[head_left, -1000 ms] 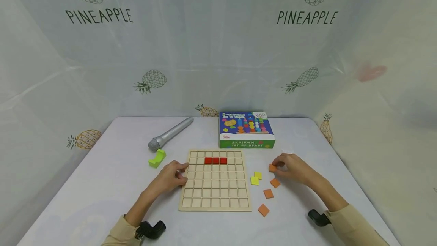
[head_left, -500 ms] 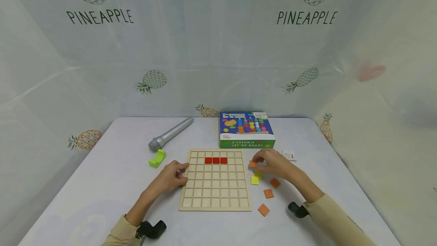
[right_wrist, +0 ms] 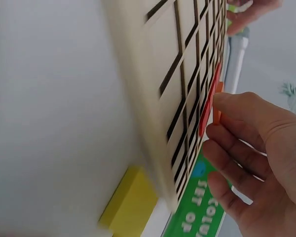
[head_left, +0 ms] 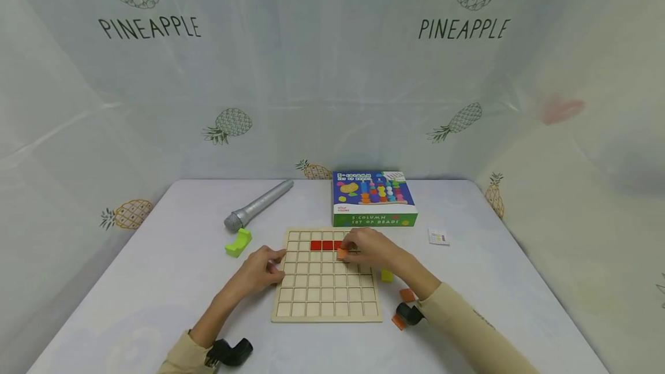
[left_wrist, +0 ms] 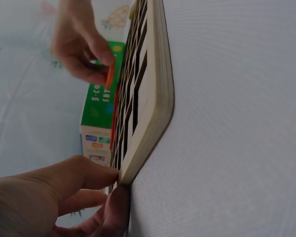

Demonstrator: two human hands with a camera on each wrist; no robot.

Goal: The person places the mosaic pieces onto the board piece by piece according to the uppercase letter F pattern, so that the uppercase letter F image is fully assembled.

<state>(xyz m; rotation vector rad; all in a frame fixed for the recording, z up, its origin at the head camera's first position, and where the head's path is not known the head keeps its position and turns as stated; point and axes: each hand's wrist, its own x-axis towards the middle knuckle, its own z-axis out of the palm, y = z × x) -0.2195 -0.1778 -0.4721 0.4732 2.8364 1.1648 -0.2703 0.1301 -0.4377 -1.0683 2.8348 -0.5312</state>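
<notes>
Head: pineapple sheeting (head_left: 332, 74) backs white table (head_left: 161, 264); left grip (head_left: 257, 271) pinches board (head_left: 314, 294), right grip (head_left: 373, 249), tile (head_left: 342, 254).

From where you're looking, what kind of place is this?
Maybe a little play corner: a pineapple-print sheet hangs behind a white table, which holds a gridded wooden board and a 5-Column Set of Beads box.

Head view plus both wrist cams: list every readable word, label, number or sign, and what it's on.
"PINEAPPLE": twice, on the backdrop
"5-COLUMN SET OF BEADS": green front of the box; only partly visible in the wrist views
"5-COLUMN": top of the same box, line under it blurred
Too small or blurred to read: remaining print on the box, white card, dark marking on the right sleeve
</notes>
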